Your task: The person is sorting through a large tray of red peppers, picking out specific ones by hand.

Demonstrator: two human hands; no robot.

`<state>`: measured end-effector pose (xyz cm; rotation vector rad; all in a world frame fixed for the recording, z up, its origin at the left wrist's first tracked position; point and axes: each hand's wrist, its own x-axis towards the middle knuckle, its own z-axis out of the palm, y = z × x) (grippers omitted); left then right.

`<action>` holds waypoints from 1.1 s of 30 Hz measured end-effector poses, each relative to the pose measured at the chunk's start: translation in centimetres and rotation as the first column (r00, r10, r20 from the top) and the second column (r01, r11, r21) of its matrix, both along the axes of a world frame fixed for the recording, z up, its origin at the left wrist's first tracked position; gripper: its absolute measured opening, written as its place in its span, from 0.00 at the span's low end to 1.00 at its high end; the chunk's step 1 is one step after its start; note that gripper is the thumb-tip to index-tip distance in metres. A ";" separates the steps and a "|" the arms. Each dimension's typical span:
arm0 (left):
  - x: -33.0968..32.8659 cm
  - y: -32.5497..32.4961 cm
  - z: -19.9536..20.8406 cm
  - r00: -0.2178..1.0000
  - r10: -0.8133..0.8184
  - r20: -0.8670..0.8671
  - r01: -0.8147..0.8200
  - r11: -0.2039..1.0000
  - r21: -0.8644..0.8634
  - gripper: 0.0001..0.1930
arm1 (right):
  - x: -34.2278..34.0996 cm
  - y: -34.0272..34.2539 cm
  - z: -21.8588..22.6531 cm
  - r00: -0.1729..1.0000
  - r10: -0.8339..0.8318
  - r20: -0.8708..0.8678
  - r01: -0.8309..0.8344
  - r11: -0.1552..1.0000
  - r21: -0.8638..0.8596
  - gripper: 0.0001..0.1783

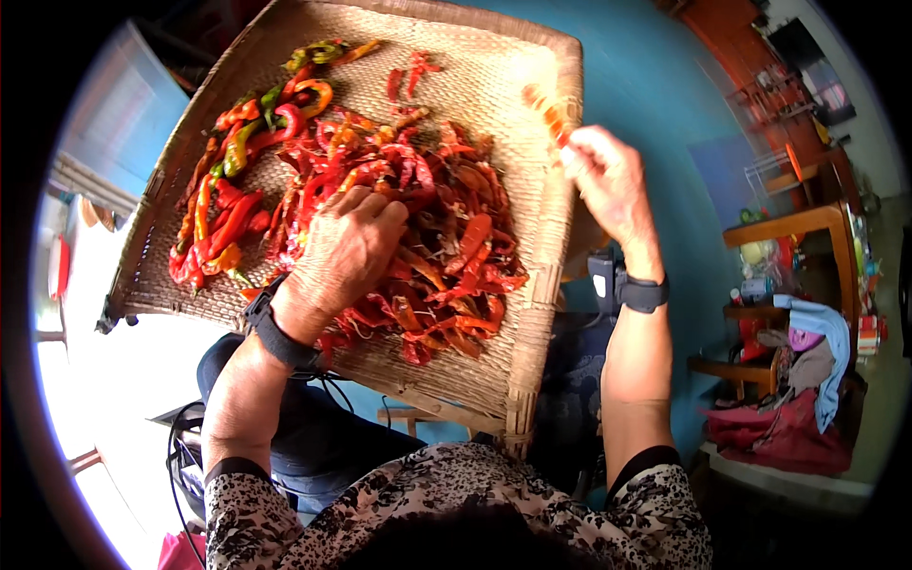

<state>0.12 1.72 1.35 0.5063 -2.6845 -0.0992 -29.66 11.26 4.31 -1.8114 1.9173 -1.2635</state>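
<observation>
A woven tray (532,313) rests tilted on the person's lap, heaped with red chillies (427,228) — a few green and orange ones lie toward its left side. The left hand (347,249) presses into the heap, grip curled over the chillies. The right hand (608,180) hovers at the tray's right rim, pinching one orange-red chilli (549,112).

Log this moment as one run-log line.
left hand: buried in red dried chillies | right hand: pinching one orange chilli | woven bamboo tray: on lap

Rough woven bamboo tray (532,190), glossy wrinkled dried chillies (446,237), matt wooden shelves (807,223)
</observation>
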 end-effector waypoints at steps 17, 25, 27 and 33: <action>-2.4 0.2 -1.7 0.997 0.041 0.065 -0.039 0.999 -0.028 0.04 | -11.1 9.8 -3.9 0.879 -0.408 -0.248 0.461 0.860 0.220 0.14; -2.6 -0.4 -1.7 0.990 0.073 0.123 -0.056 0.989 -0.135 0.06 | -19.6 9.5 -12.2 0.673 -0.732 -0.108 0.625 0.484 0.612 0.11; -3.0 0.1 -1.7 0.991 0.053 0.122 -0.042 0.995 -0.088 0.05 | -20.9 10.3 -18.4 0.714 -0.641 -0.283 0.642 0.436 0.631 0.11; -2.4 0.6 -0.8 0.977 0.102 0.186 -0.088 0.993 -0.083 0.10 | -18.2 8.7 -29.9 0.821 -0.532 -0.207 0.470 0.423 0.775 0.18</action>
